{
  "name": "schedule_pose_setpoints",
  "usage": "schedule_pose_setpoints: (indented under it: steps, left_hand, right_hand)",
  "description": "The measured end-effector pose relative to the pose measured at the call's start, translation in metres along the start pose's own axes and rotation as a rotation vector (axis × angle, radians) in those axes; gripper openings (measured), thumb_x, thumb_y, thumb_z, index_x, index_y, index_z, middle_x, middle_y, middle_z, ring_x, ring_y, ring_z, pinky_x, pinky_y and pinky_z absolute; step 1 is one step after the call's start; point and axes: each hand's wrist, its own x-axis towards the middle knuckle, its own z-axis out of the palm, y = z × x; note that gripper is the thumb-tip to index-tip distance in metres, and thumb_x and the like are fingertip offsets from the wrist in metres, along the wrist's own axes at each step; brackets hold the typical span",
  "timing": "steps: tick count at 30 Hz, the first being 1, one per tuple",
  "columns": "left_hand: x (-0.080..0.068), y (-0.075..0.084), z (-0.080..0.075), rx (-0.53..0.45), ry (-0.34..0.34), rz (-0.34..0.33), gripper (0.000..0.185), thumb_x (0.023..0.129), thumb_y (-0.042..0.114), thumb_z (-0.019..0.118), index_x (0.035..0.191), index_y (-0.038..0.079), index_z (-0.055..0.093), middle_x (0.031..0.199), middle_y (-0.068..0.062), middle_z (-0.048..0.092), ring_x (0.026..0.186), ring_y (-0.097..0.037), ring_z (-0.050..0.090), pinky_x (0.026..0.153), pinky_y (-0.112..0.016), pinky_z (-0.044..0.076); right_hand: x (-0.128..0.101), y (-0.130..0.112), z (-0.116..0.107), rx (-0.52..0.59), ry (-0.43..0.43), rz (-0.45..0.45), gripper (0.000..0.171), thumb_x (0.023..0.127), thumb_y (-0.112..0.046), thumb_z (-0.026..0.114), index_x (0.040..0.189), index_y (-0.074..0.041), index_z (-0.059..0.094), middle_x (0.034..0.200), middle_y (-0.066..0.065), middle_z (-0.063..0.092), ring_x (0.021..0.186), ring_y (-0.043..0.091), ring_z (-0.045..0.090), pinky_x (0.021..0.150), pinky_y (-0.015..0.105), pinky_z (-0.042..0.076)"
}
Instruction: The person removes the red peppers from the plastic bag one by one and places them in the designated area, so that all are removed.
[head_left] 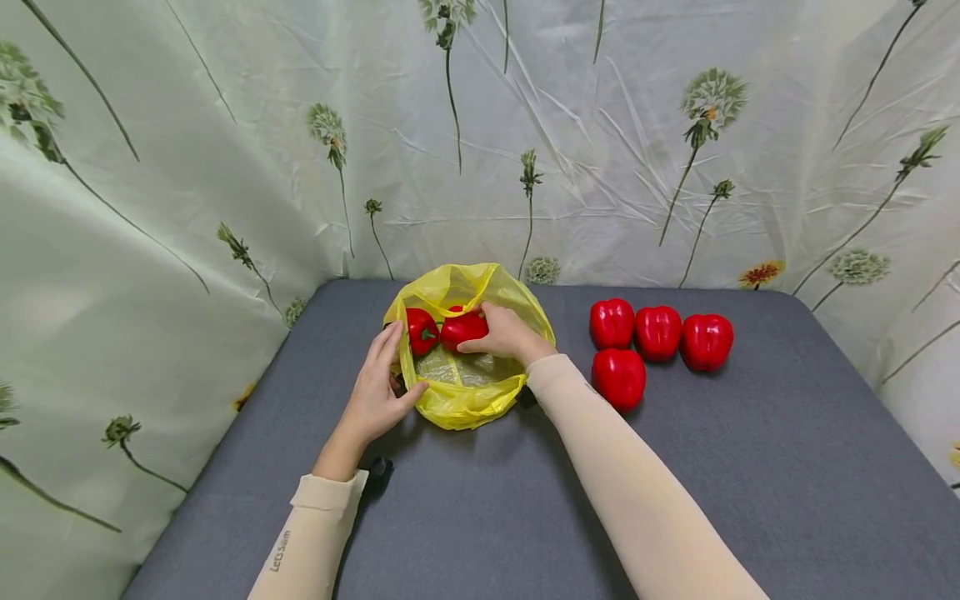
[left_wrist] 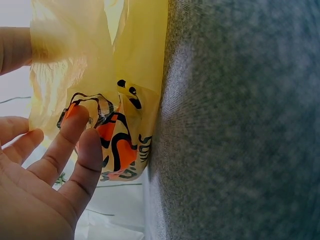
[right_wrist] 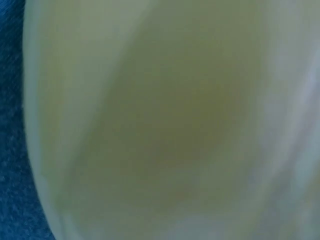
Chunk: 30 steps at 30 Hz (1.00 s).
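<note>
Two cream sleeves are reaching in from the near edge of the grey table (head_left: 750, 467), and both hands are working at a yellow plastic bag (head_left: 465, 400) sitting toward the far edge, left of centre. The left hand (head_left: 378, 392) is holding the bag's near-left rim, thumb hooked over the film and fingers lying fairly straight along the outside; the left wrist view shows those fingers (left_wrist: 75, 150) against a printed orange-and-black patch of the bag (left_wrist: 117, 142). The right hand (head_left: 506, 333) is reaching inside the mouth, its fingers curling over a red bell pepper (head_left: 461, 327), which is lying beside a second pepper (head_left: 420, 331) already in the bag. The right wrist view is only a yellow blur.

Four more red bell peppers (head_left: 656, 337) are lying clustered to the right, well apart from the bag.

The peppers look firm, glossy and probably a little slippery, so a whole-hand wrap around the body should be serving best. The bag is thin and limp and likely needs its rim held open.
</note>
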Motion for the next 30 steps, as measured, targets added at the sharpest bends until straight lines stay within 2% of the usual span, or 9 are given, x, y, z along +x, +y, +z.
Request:
schedule_pose_setpoints:
  steps: [13, 22, 30]
  left_hand:
    - [0.000, 0.001, 0.000, 0.004, 0.000, 0.002, 0.099, 0.088, 0.013, 0.085, 0.169, 0.001, 0.029, 0.172, -0.021, 0.032, 0.118, -0.034, 0.061, 0.073, -0.038, 0.059]
    - [-0.001, 0.001, 0.000, 0.009, -0.002, 0.002, 0.099, 0.088, 0.013, 0.085, 0.168, 0.001, 0.029, 0.172, -0.021, 0.032, 0.122, -0.035, 0.059, 0.073, -0.036, 0.058]
    - [-0.001, 0.001, 0.000, 0.013, -0.003, -0.003, 0.099, 0.088, 0.014, 0.085, 0.168, 0.000, 0.029, 0.172, -0.021, 0.032, 0.116, -0.033, 0.060, 0.073, -0.036, 0.058]
  right_hand:
    - [-0.011, 0.006, -0.001, 0.066, 0.006, 0.023, 0.079, 0.091, -0.045, 0.083, 0.149, -0.004, 0.050, 0.146, 0.017, 0.064, 0.135, 0.032, 0.061, 0.116, 0.046, 0.049]
    - [-0.017, 0.011, -0.004, 0.033, -0.022, 0.016, 0.082, 0.090, -0.050, 0.081, 0.151, -0.002, 0.054, 0.142, 0.016, 0.068, 0.129, 0.030, 0.063, 0.113, 0.044, 0.052]
    - [-0.023, 0.010, -0.008, 0.015, -0.036, 0.006, 0.074, 0.087, -0.050, 0.085, 0.138, -0.003, 0.058, 0.127, 0.014, 0.072, 0.117, 0.028, 0.065, 0.104, 0.042, 0.055]
